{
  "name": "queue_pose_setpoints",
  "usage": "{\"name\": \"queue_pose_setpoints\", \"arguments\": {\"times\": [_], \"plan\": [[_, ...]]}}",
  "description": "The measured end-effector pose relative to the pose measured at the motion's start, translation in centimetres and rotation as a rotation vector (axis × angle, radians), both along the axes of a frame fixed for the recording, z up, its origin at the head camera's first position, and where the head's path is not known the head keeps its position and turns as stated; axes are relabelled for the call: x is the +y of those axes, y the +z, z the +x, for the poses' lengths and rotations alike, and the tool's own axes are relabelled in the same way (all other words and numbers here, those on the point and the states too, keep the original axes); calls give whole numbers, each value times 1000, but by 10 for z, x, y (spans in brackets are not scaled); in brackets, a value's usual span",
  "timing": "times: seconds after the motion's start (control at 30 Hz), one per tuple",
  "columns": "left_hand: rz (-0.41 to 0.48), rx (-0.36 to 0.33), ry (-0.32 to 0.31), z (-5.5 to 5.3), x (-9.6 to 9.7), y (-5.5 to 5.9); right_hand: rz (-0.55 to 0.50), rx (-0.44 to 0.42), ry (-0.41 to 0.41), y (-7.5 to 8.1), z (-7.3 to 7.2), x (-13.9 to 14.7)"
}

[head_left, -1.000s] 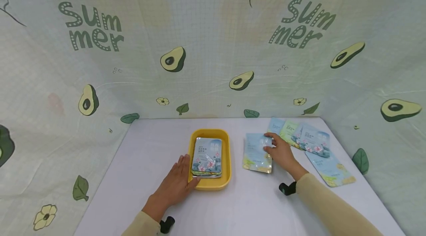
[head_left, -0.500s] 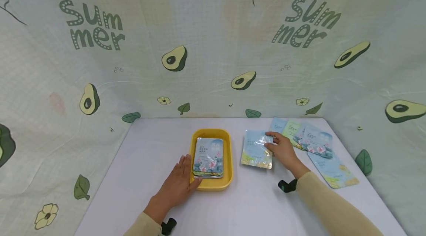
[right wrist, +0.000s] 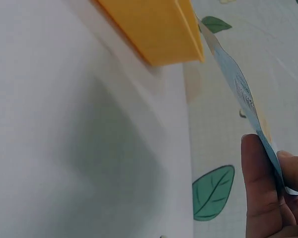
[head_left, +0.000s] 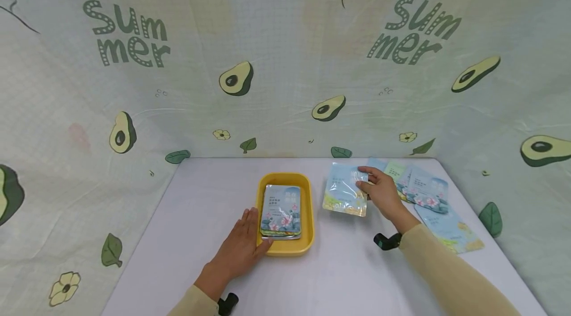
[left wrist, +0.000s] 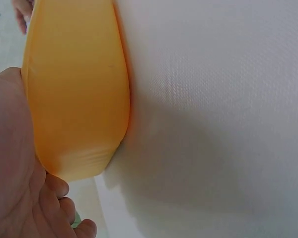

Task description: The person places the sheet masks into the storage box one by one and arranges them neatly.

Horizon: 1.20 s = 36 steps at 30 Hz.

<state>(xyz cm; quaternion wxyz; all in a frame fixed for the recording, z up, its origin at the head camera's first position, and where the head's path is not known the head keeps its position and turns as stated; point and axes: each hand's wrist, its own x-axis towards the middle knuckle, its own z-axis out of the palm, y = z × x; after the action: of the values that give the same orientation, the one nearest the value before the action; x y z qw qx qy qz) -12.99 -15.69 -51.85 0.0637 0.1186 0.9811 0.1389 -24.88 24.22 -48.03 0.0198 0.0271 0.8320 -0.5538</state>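
My right hand (head_left: pixel 383 194) pinches a light-blue face mask packet (head_left: pixel 343 189) by its right edge, between thumb and fingers. In the right wrist view the packet (right wrist: pixel 241 89) is seen nearly edge-on, lifted over the white table with its shadow below. A yellow tray (head_left: pixel 308 212) holds a stack of face mask packets (head_left: pixel 281 212), the top one printed with pink flowers. Along the tray's left side lies my left hand (head_left: pixel 238 249), fingers straight, thumb near the front corner. The left wrist view shows that hand (left wrist: pixel 15 163) against the tray's wall (left wrist: pixel 79 89).
Several more face mask packets (head_left: pixel 426 189) overlap at the table's back right, partly behind my right hand. One light-blue packet (head_left: pixel 459 232) lies nearer the right edge. A printed cloth (head_left: pixel 285 58) hangs behind the white table (head_left: pixel 339 276).
My right hand has raised the light-blue packet off the table and moved it slightly farther back, its front edge tilting up. My left hand stays beside the tray.
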Motion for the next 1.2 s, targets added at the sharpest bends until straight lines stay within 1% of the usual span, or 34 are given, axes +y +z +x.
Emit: {"name": "queue_pose_setpoints", "arguments": {"times": [0.17, 0.33, 0.53, 0.67, 0.93, 1.03, 1.2], "plan": [[-9, 6, -9, 1, 2, 2, -41, 3, -1, 9, -1, -14], [-19, 19, -17, 1, 2, 3, -71, 10, 22, 15, -2, -32], [-9, 20, -13, 2, 3, 6, -58, -10, 42, 20, -5, -63], [-5, 22, -13, 2, 3, 7, -78, -9, 63, 22, -5, -85], [-12, 50, -13, 1, 3, 5, -84, -10, 105, 14, -4, -123], [-23, 52, -12, 1, 2, 3, -67, 14, 116, 10, -2, -136], [-16, 53, -13, 2, 2, 4, 7, 39, 122, 4, 2, -156]]}}
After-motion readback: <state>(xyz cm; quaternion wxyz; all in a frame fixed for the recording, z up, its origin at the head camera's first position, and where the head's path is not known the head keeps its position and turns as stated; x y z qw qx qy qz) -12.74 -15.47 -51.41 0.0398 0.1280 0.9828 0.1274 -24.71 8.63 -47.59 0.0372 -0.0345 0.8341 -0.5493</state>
